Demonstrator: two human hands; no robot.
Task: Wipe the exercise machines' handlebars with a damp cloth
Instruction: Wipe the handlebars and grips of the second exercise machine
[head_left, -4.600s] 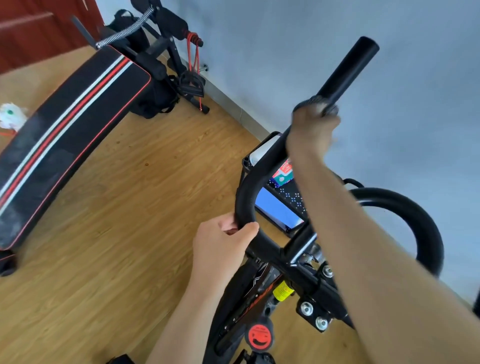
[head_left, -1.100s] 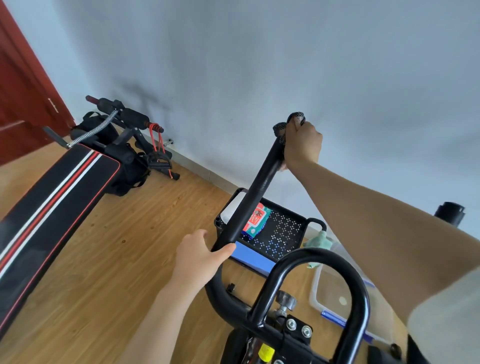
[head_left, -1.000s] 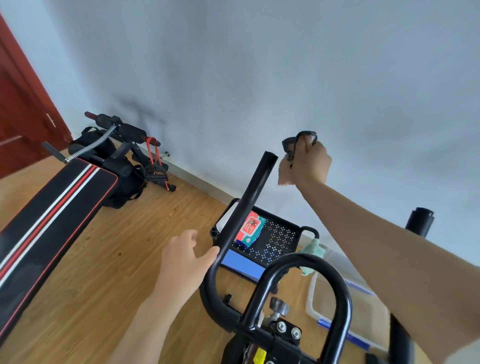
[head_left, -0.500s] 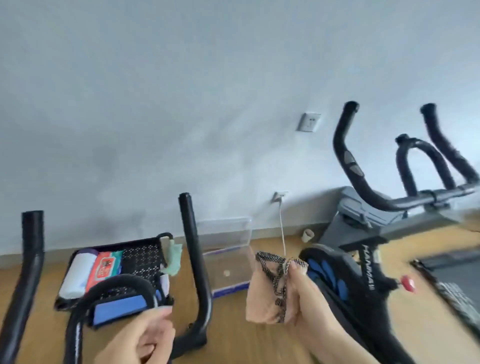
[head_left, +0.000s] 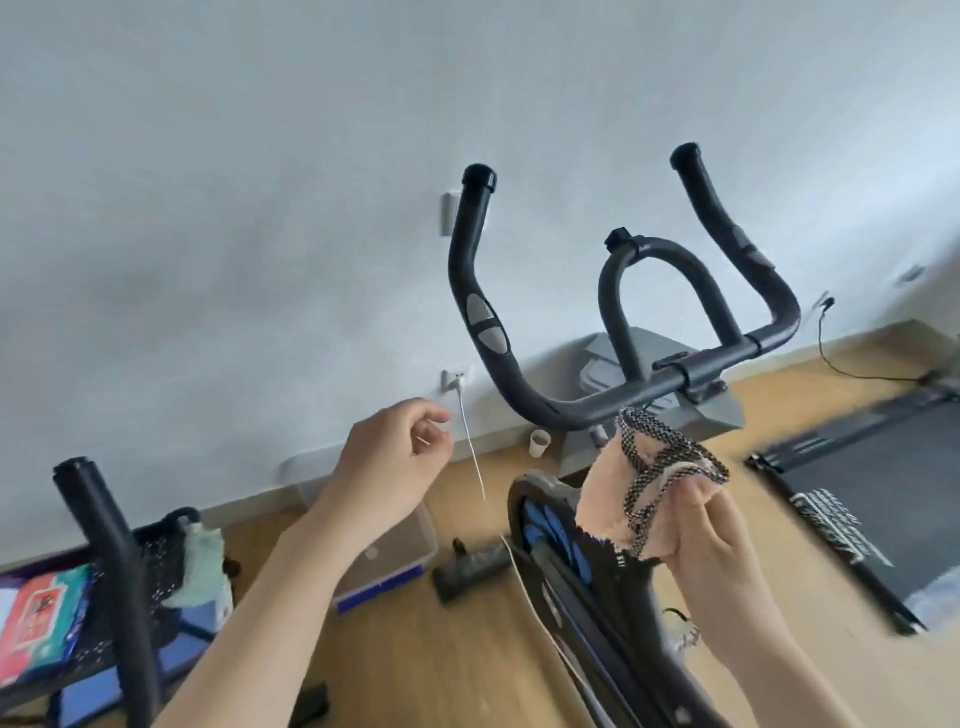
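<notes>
Our right hand (head_left: 722, 540) grips the bunched pink cloth (head_left: 631, 499) with its dark patterned trim, held just below the near curve of the grey handlebars (head_left: 524, 384). Our left hand (head_left: 387, 470) hangs loosely curled and empty, left of the bars, touching nothing.

Open air between left hand (head_left: 387, 462) and handlebar (head_left: 613, 400) at 2 o'clock; white cord (head_left: 472, 452) hangs across. Right hand (head_left: 711, 551) with cloth (head_left: 623, 493) just below bar, unobstructed. Black post (head_left: 114, 566) at 8 o'clock.
</notes>
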